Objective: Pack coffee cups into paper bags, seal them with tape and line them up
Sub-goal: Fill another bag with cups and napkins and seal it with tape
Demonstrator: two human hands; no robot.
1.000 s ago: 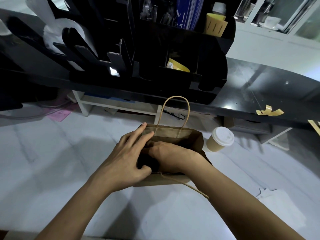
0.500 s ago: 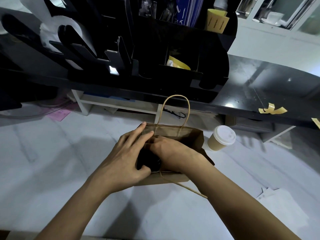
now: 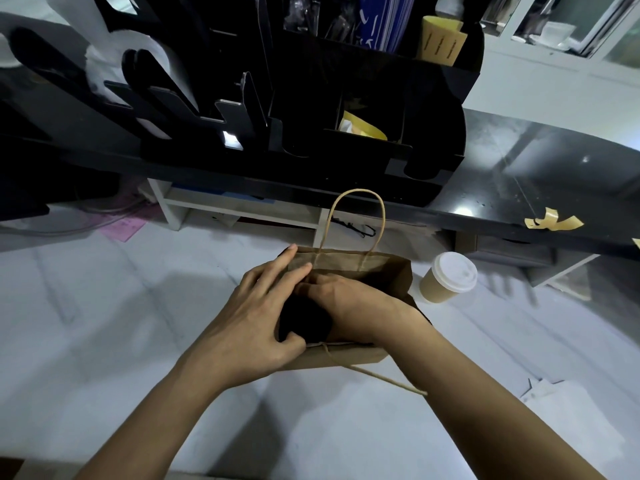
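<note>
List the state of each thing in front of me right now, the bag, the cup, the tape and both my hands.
paper bag: upright on the white counter, mouth open, far handle standing, near handle hanging out front.
coffee cup: upright, white lid on, outside the bag, to its right.
tape strips: stuck on the black shelf edge, unused.
left hand: fingers straight on the bag's left edge, holding the mouth apart.
right hand: reaching into the bag; fingertips hidden.

Right hand's fingertips (image 3: 308, 284) are hidden inside paper bag (image 3: 388, 271).
</note>
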